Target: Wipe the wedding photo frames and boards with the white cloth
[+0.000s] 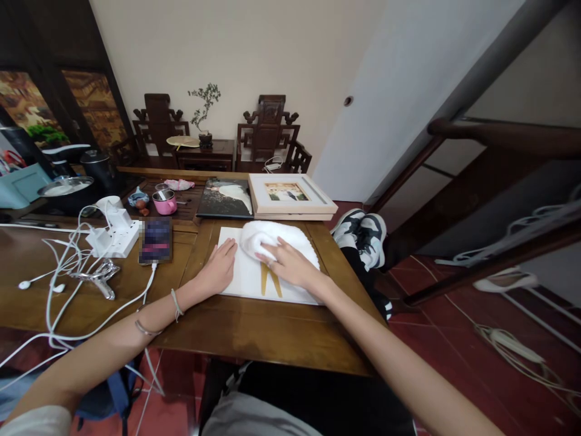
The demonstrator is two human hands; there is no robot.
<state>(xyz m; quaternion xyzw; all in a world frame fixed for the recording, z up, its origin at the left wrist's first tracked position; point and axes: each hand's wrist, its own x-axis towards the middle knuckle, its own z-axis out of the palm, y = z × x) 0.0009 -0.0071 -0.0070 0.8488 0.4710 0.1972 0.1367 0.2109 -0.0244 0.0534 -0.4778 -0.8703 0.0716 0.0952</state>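
A flat white panel (242,281) with a gold, leg-like shape lies on the wooden table (254,327) in front of me. My left hand (219,270) rests along the panel's left edge, its fingers stretched out and holding nothing. Bunched up on the panel's upper right is a fluffy white cloth (295,235). My right hand (289,264) presses down on that cloth, with its fingers bent into the folds. Cloth and hand hide part of the panel's surface.
Behind the panel lie a dark picture (224,198) and stacked framed pictures (290,209). To the left are a phone (155,241), a white power strip (120,237), tangled cables and a pink cup (164,203). Another person's shoes (363,233) show past the right table edge.
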